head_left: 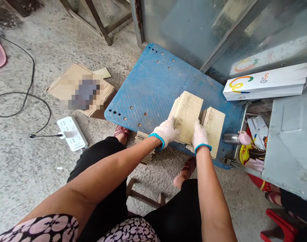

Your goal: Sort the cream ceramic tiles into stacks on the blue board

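A stack of thin plywood boards (190,112) lies on a blue plastic board (143,84). My left hand (167,131), in a white knitted glove with a blue cuff, is closed on the stack's left side. My right hand (200,135), gloved the same way, grips its right edge. That hand sits between this stack and a second plywood stack (215,126) close on the right. My fingertips are partly hidden by the boards. More stacked boards (146,158) show below the blue board's front edge, under my left wrist.
A power strip (72,133) with a black cable and a cardboard box (67,84) are on the floor at left. A steel bottle (235,138), a white paper bag (266,82) and a metal cabinet (291,134) stand at right. A red stool (279,225) is at lower right.
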